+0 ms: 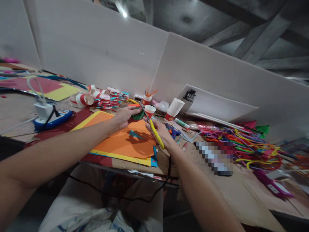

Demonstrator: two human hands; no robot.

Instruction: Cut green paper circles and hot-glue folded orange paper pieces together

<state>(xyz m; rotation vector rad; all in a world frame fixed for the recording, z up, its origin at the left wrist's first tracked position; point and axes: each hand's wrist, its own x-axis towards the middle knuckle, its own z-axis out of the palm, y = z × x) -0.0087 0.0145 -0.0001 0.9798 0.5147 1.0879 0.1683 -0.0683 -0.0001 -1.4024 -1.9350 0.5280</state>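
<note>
My left grip [124, 116] is clamped on green paper [138, 116], right [164, 131] on yellow scissors [156, 133]; I'd judge cutting underway, remaining cuts unclear.

Far edge: white panels [91, 48] standing along the worktop [19, 111]; black-capped bottle [188, 102] just beside cup stack [174, 109], cups nested.
Far edge, left of middle: cluster of red-and-white paper cylinders [105, 101], some lying on their sides.
Power: blue-and-white power strip [67, 115] toward left edge, white charger [42, 111] on it.
Tube: green-and-white [182, 123], near the cup stack.
Stems: multicoloured pipe cleaners [253, 145], tangled heap toward right far corner.
Pixelated item [214, 159]: in front of the heap, unreadable.
Magenta pack [274, 186]: near front edge, right side.
Black cable [145, 199]: loops below front edge.
</note>
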